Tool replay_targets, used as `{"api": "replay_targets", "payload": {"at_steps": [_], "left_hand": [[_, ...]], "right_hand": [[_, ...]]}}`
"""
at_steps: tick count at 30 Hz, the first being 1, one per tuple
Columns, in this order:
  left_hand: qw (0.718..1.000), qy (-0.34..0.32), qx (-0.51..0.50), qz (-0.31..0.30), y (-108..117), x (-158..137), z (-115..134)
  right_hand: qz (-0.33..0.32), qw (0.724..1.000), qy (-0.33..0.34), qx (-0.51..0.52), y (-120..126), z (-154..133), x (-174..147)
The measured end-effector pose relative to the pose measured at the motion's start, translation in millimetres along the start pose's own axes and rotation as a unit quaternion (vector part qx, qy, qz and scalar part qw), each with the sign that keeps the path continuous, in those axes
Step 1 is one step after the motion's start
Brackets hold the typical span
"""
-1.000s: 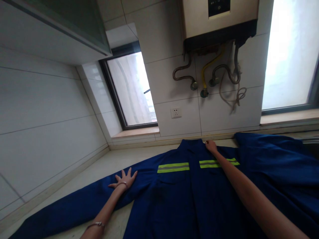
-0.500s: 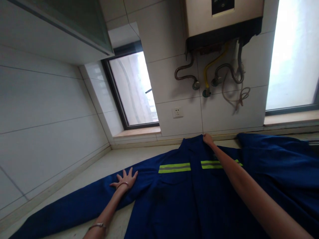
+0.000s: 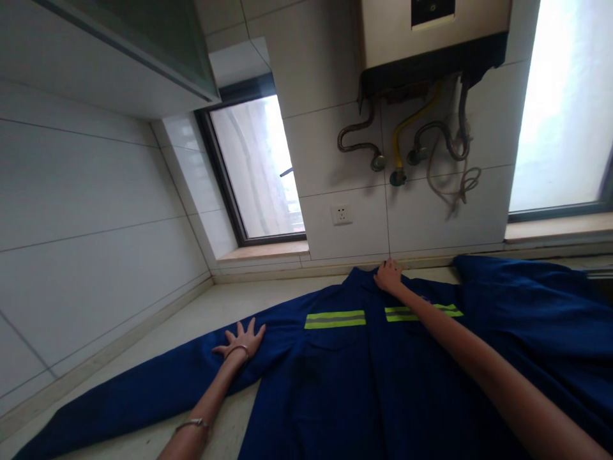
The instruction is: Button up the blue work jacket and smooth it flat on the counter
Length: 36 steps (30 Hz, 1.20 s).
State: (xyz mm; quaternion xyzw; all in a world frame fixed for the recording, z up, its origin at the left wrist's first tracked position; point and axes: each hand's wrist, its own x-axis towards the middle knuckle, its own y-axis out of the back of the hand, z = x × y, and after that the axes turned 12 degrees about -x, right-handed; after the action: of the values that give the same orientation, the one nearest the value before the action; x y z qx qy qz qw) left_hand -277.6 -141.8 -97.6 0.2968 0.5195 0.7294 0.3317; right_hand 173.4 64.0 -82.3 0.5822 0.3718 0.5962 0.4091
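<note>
Blue jacket [image 3: 330, 377]: left hand [image 3: 245, 340] rests on its sleeve [image 3: 143, 381], fingers splayed; right hand [image 3: 389, 276] touches its collar [image 3: 363, 278], fingers apart.

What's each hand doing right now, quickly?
Left hand: open, fingers spread, on the blue sleeve, holding nothing.
Right hand: at the jacket's collar; whether it grips cannot be told.

The blue jacket [image 3: 320, 383] lies spread front up on the bench [image 3: 253, 294], collar [image 3: 366, 275] toward the wall [image 3: 357, 239]. Lime-and-grey bands [image 3: 335, 319] cross its chest; one sleeve [image 3: 143, 383] stretches left.
</note>
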Motion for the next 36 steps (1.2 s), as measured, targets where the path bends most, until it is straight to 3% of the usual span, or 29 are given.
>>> {"api": "replay_targets", "payload": {"at_steps": [4, 6, 14, 19, 25, 36], "left_hand": [[1.0, 0.004, -0.006, -0.001, 1, -2, 1], [1.0, 0.002, -0.005, 0.002, 1, -2, 1], [1.0, -0.005, -0.007, 0.002, 3, -3, 0], [1.0, -0.002, -0.013, -0.002, 4, -3, 0], [1.0, -0.008, -0.02, 0.006, 4, -4, 0], [1.0, 0.003, -0.024, -0.002, -1, 1, -4]], "right_hand": [[-0.18, 0.982, 0.047, 0.02, -9, -12, -24], [-0.222, 0.973, 0.051, 0.043, -16, -12, -31], [-0.207, 0.973, 0.057, 0.082, -10, -5, -36], [-0.171, 0.978, 0.087, 0.077, 0, 8, -59], [-0.22, 0.969, 0.1, 0.06, 6, 21, -81], [-0.213, 0.97, 0.101, 0.056, 5, 21, -81]]}}
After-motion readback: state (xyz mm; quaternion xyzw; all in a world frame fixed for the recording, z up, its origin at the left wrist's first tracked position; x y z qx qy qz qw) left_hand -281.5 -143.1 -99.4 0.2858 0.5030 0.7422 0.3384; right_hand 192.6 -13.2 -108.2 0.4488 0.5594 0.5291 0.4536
